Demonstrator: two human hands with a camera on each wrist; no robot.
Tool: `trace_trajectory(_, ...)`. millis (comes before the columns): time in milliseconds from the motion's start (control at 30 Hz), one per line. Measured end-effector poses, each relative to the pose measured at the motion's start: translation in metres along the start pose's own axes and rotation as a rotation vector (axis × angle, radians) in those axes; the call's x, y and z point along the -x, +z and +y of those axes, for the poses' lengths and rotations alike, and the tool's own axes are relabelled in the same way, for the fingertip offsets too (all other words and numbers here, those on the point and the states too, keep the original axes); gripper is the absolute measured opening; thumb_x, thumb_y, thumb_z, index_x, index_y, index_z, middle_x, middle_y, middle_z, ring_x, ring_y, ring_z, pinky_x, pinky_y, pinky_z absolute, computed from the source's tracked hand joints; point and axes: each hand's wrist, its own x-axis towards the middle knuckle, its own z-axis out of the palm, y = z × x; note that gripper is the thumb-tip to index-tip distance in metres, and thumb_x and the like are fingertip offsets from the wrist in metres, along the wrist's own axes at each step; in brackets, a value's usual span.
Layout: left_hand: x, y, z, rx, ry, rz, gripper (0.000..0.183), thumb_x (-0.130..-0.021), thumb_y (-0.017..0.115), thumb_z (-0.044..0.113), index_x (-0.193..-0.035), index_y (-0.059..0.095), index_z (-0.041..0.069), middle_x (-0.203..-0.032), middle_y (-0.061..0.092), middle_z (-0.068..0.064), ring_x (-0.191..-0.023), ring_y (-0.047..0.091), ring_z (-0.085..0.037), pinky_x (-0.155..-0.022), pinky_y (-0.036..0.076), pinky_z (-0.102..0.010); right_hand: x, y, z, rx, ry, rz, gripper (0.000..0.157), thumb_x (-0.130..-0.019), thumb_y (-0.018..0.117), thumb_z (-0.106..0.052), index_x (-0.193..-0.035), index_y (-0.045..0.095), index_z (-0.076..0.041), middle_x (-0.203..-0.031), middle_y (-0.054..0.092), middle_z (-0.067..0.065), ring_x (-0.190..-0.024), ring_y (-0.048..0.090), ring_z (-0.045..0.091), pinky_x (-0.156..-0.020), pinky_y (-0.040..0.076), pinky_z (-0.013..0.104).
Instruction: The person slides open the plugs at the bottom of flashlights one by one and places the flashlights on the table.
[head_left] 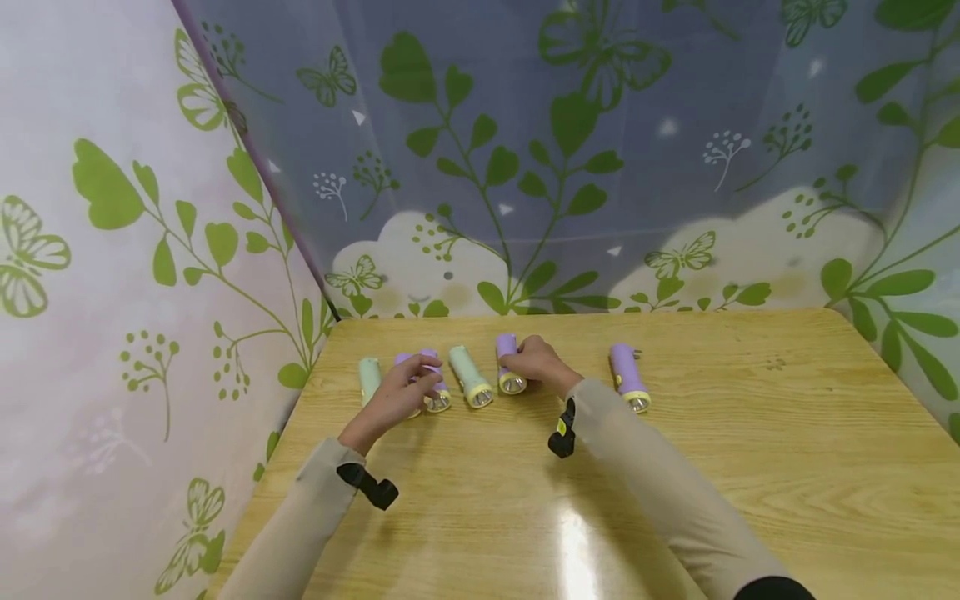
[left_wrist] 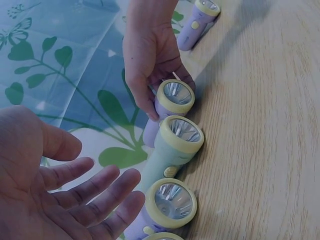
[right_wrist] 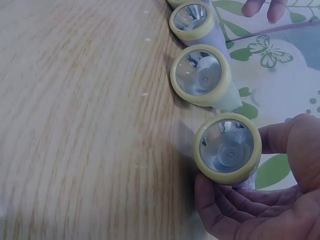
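It looks like a curtained-off booth: leaf-and-butterfly cloth (head_left: 675, 183) hangs left, far and right around a wood-grained table (head_left: 765, 433).

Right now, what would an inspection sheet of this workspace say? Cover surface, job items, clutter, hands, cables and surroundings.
Surface: wood-grain table, with bright glare near the front.
Job items: six flashlights. Two pale green flashlights and three purple ones form a row; the held purple flashlight is at its right end. A lone purple flashlight lies apart, further right.
Clutter: nothing seen.
Left hand: fingers spread, over the row's left part; contact unclear.
Right hand: thumb and fingers grip the held purple flashlight.
Cables: nothing seen.
Surroundings: cloth printed with leaves and butterflies, behind and at left.
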Motion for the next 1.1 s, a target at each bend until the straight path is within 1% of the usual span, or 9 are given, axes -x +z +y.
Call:
trace_trajectory(67, -0.001, 0.001, 0.000, 0.003, -0.001, -0.001, 0.038, -0.108, 0.044, 0.019, -0.141, 0.048, 0.002, -0.128, 0.057, -0.026, -0.108, 0.066, -0.040, -0.081, 0.057, -0.045, 0.000, -0.002, 0.002, 0.001, -0.002, 0.005, 0.041, -0.093, 0.062, -0.032, -0.112, 0.065, 0.004, -0.107, 0.066, 0.018, -0.075, 0.060, 0.018, -0.072, 0.059, 0.036)
trace_trajectory(233, -0.004, 0.003, 0.003, 0.014, -0.001, 0.005, 0.037, -0.108, 0.044, 0.019, -0.141, 0.048, 0.002, -0.129, 0.057, -0.028, -0.109, 0.066, -0.039, -0.081, 0.058, -0.047, -0.001, -0.005, 0.005, 0.013, -0.017, 0.018, 0.048, -0.093, 0.061, -0.032, -0.123, 0.062, 0.005, -0.117, 0.065, 0.021, -0.083, 0.060, 0.020, -0.076, 0.058, 0.036)
trace_trajectory(300, -0.005, 0.004, 0.006, 0.020, -0.004, 0.013, 0.036, -0.108, 0.046, 0.019, -0.140, 0.049, 0.003, -0.128, 0.058, -0.027, -0.108, 0.066, -0.039, -0.082, 0.058, -0.048, -0.001, -0.006, 0.005, 0.011, -0.027, 0.023, 0.049, -0.093, 0.061, -0.032, -0.125, 0.061, 0.005, -0.120, 0.065, 0.022, -0.087, 0.060, 0.020, -0.079, 0.058, 0.036)
trace_trajectory(467, -0.009, 0.008, 0.011, 0.006, -0.003, 0.020, 0.038, -0.107, 0.047, 0.021, -0.141, 0.050, 0.005, -0.127, 0.060, -0.024, -0.108, 0.066, -0.039, -0.085, 0.059, -0.050, 0.002, -0.009, 0.004, -0.020, -0.039, 0.033, 0.050, -0.093, 0.062, -0.030, -0.128, 0.060, 0.005, -0.126, 0.064, 0.023, -0.090, 0.061, 0.021, -0.079, 0.058, 0.037)
trace_trajectory(633, -0.017, 0.013, 0.017, 0.034, 0.020, 0.017, 0.041, -0.107, 0.048, 0.020, -0.144, 0.048, 0.003, -0.130, 0.059, -0.028, -0.110, 0.064, -0.042, -0.085, 0.059, -0.048, 0.008, -0.013, 0.002, -0.065, -0.059, 0.027, 0.055, -0.095, 0.063, -0.030, -0.137, 0.055, 0.005, -0.129, 0.063, 0.025, -0.092, 0.064, 0.023, -0.080, 0.060, 0.043)
trace_trajectory(733, -0.021, 0.017, 0.023, 0.051, 0.027, 0.012, 0.039, -0.107, 0.048, 0.020, -0.143, 0.049, 0.006, -0.130, 0.059, -0.028, -0.112, 0.063, -0.044, -0.087, 0.058, -0.050, 0.013, -0.017, 0.000, -0.097, -0.060, 0.012, 0.056, -0.097, 0.062, -0.030, -0.140, 0.052, 0.004, -0.130, 0.062, 0.025, -0.098, 0.067, 0.026, -0.085, 0.061, 0.047)
trace_trajectory(867, -0.026, 0.021, 0.031, 0.061, 0.022, 0.015, 0.036, -0.107, 0.049, 0.025, -0.142, 0.050, 0.013, -0.131, 0.059, -0.022, -0.112, 0.065, -0.040, -0.092, 0.056, -0.056, 0.022, -0.024, -0.003, -0.136, -0.078, 0.008, 0.057, -0.098, 0.062, -0.030, -0.142, 0.049, 0.004, -0.128, 0.061, 0.025, -0.102, 0.069, 0.030, -0.087, 0.062, 0.048)
trace_trajectory(933, -0.029, 0.023, 0.035, 0.064, 0.027, 0.019, 0.037, -0.107, 0.049, 0.028, -0.142, 0.050, 0.015, -0.132, 0.059, -0.020, -0.112, 0.066, -0.037, -0.094, 0.055, -0.057, 0.025, -0.028, -0.005, -0.148, -0.087, 0.008, 0.058, -0.098, 0.063, -0.030, -0.143, 0.049, 0.003, -0.127, 0.062, 0.025, -0.100, 0.069, 0.028, -0.087, 0.062, 0.047)
trace_trajectory(1100, -0.040, 0.030, 0.045, 0.101, 0.032, 0.019, 0.037, -0.108, 0.049, 0.025, -0.143, 0.048, 0.015, -0.135, 0.060, -0.020, -0.115, 0.066, -0.038, -0.095, 0.056, -0.055, 0.032, -0.037, -0.008, -0.140, -0.087, 0.010, 0.061, -0.099, 0.063, -0.033, -0.147, 0.046, 0.001, -0.125, 0.063, 0.024, -0.094, 0.068, 0.024, -0.087, 0.061, 0.048)
